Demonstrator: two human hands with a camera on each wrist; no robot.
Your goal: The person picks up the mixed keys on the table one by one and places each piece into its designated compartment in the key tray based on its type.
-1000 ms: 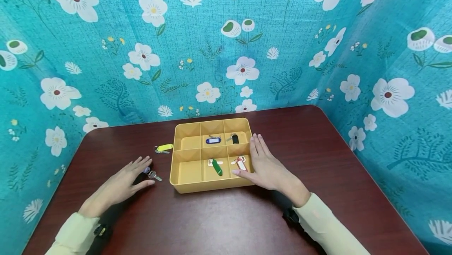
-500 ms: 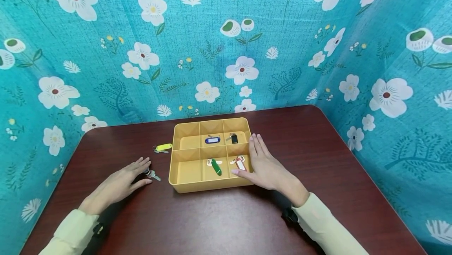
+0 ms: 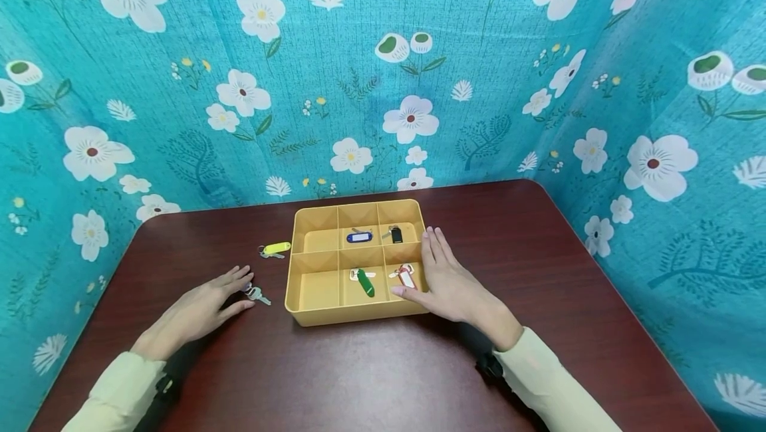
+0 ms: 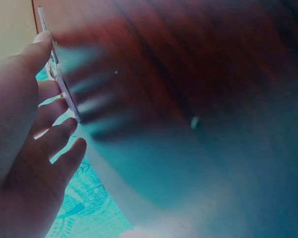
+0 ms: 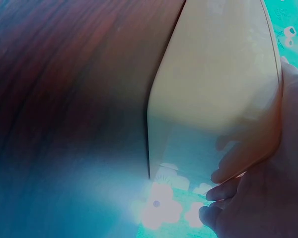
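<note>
My left hand (image 3: 197, 306) lies low on the left, its fingers loosely extended over a key (image 3: 258, 295) on the table. The tag (image 4: 69, 99) on that key is mostly under the fingers; in the left wrist view, thumb and fingertips are right at it. My right hand (image 3: 457, 286) rests along the right side of a yellow compartment box (image 3: 359, 316), thumb over its front corner. Inside are keys with a blue tag (image 3: 359, 237), a black tag (image 3: 397, 235), a green tag (image 3: 366, 283) and a red-edged tag (image 3: 407, 278), each in its own compartment.
A key with a yellow tag (image 3: 277, 247) lies on the dark wooden table (image 3: 359, 379), just left of the box. Flowered turquoise cloth (image 3: 335, 86) hangs behind the table and along its sides.
My left hand has shifted slightly left and inward, and its fingers now cover more of the purple tag seen earlier. The right hand stays at the box.
</note>
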